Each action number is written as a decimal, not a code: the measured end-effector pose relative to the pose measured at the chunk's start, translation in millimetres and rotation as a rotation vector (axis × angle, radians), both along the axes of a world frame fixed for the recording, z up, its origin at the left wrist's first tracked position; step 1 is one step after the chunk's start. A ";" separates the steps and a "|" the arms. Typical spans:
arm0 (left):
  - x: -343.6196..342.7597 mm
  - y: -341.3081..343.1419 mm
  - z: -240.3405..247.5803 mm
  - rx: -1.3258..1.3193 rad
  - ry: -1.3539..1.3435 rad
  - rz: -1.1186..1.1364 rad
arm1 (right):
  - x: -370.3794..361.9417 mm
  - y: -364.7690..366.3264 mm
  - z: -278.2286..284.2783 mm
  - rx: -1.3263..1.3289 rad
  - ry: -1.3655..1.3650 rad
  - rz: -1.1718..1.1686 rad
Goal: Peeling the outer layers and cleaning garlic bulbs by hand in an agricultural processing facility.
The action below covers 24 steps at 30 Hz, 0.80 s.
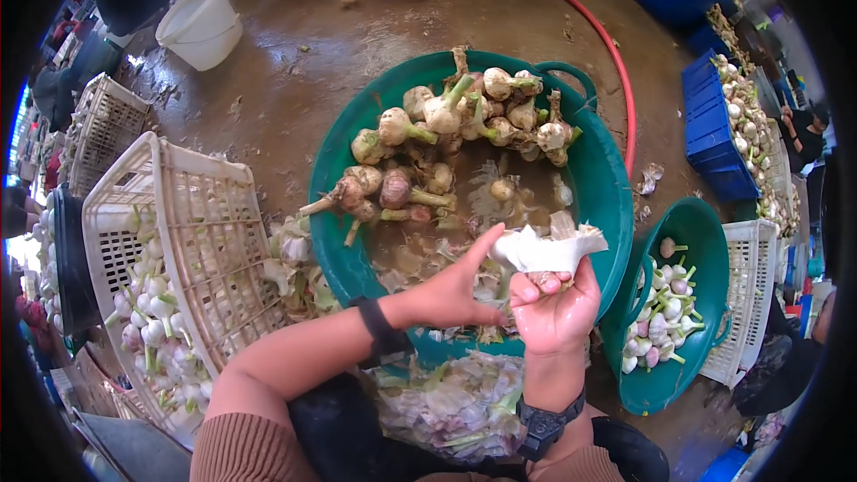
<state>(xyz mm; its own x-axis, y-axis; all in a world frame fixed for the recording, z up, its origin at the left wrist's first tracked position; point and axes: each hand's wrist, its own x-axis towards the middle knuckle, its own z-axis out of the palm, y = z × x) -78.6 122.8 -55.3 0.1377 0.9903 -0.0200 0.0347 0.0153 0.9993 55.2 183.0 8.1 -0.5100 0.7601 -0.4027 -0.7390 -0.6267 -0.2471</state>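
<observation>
A white-skinned garlic bulb [546,252] was gripped in the curled right hand [553,312] above the four-o'clock side of the green tub [610,187]. The left hand [449,287] was held spread and empty beside it, contact being indeterminable. Soiled bulbs [444,113] were heaped towards twelve o'clock.

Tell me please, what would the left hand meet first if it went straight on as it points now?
Probably the white garlic bulb held in the right hand; the left hand points toward it, but depth between them is unclear.
</observation>
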 end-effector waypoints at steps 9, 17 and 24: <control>-2.4 2.1 -18.0 -0.177 -0.236 0.067 | 4.7 12.0 21.2 0.023 0.350 0.112; -28.5 -3.7 -7.7 -0.211 -0.229 0.193 | 69.7 47.1 -8.9 1.064 -1.408 0.621; -21.7 -10.7 24.9 0.035 0.215 0.119 | 6.2 16.4 -78.8 -0.151 -0.295 0.534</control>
<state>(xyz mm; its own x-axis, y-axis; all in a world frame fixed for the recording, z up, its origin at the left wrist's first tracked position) -100.2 112.1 -30.4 0.0164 0.9999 -0.0014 0.2466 -0.0027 0.9691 61.4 199.4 -70.6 -0.6546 0.3551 -0.6673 -0.2286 -0.9344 -0.2730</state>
